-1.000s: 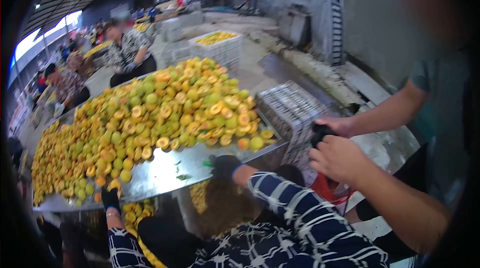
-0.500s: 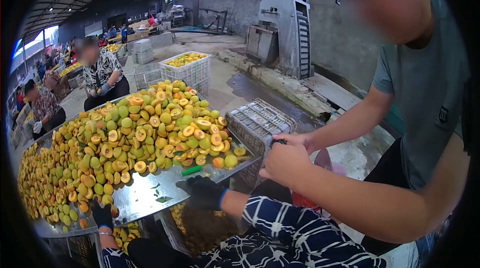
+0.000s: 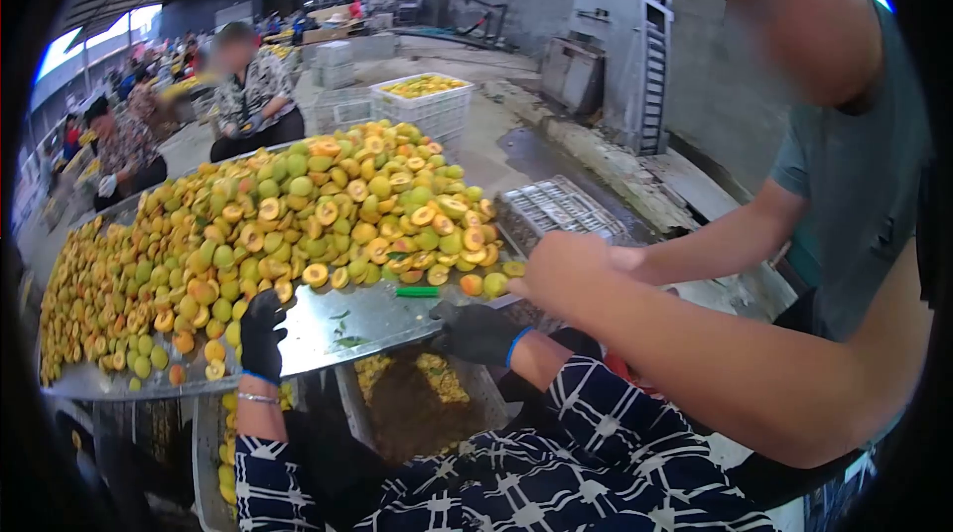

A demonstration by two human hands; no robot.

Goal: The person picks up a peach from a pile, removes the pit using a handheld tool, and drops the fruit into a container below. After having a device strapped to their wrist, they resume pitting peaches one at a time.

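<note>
My left hand (image 3: 261, 333), in a black glove, rests on the shiny metal table (image 3: 347, 319) beside the nearest yellow-green fruit. My right hand (image 3: 478, 332), also gloved, lies at the table's front edge and holds nothing. A big heap of peaches (image 3: 298, 214), whole and halved, covers most of the table. A small green tool (image 3: 417, 291) lies on the bare metal just beyond my right hand. My checked dark sleeves fill the bottom of the view.
A person in a grey-green shirt leans in from the right, both hands (image 3: 571, 269) together close to my right hand. A grey crate (image 3: 561, 209) stands behind them. A white crate of fruit (image 3: 427, 100) is farther back. Other workers sit at the far left. A bin (image 3: 397, 393) sits under the table.
My left hand has slid up onto the table toward the fruit. My right hand has shifted right along the edge. The other person's hands have moved closer to the table.
</note>
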